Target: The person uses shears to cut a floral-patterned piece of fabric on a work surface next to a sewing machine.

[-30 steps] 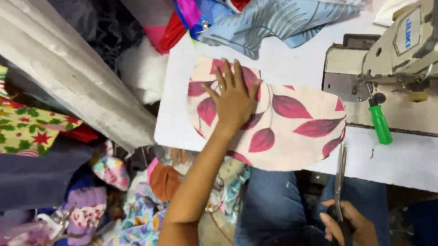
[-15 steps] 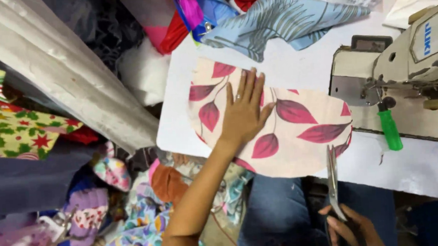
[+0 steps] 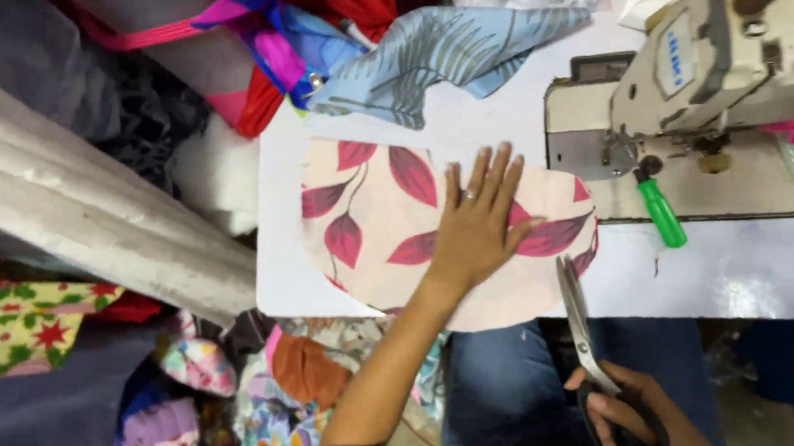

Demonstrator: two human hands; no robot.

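Cream fabric printed with red leaves (image 3: 388,223) is lying flat on the white sewing table (image 3: 747,275), just left of the sewing machine (image 3: 712,84). The left hand (image 3: 477,224) is pressing on the fabric, fingers spread flat. The right hand (image 3: 628,409) is gripping scissors (image 3: 580,318), blades touching the fabric's right edge.

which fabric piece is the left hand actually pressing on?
The left hand lies flat on the cream fabric with red leaves, spread on the white table. The blue-grey leaf-print cloth lies beyond it, untouched.
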